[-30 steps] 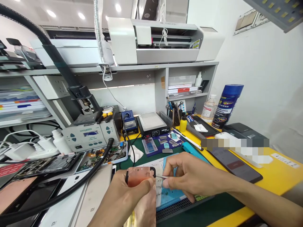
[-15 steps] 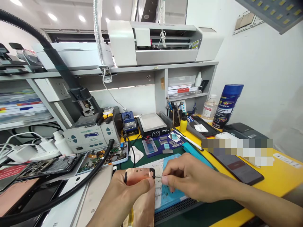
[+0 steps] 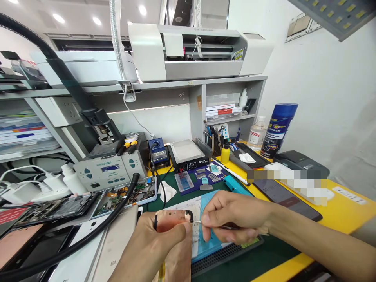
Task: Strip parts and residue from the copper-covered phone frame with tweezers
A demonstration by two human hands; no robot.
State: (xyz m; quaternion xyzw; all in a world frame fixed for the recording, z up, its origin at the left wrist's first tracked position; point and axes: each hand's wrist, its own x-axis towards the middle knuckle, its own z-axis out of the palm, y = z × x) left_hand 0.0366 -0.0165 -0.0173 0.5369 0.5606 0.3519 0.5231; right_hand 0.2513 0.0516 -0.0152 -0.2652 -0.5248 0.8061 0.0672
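Observation:
My left hand [image 3: 160, 239] is closed on a copper-coloured phone panel [image 3: 179, 260], with the thumb lying across its face near the upper right corner. Black edging runs round that corner. In my right hand [image 3: 232, 217] I grip a thin metal pick [image 3: 197, 222] between thumb and fingers. Its tip meets the black corner of the panel, and its shaft runs back under my palm. Below both hands lies a blue and white work mat [image 3: 202, 250] with a dark perforated front edge.
Left of my hands are phone backs [image 3: 117, 239], a tray of small parts [image 3: 147, 192] and a black hose [image 3: 96, 235]. Behind stand a hot plate [image 3: 188, 150] and a soldering iron stand [image 3: 159, 152]. A phone [image 3: 288, 199] and a blue spray can [image 3: 277, 131] are to the right.
My right hand has turned so that more of the fingers and the tool's shaft show. The pick's tip stays at the panel's corner. The whole view has shifted slightly.

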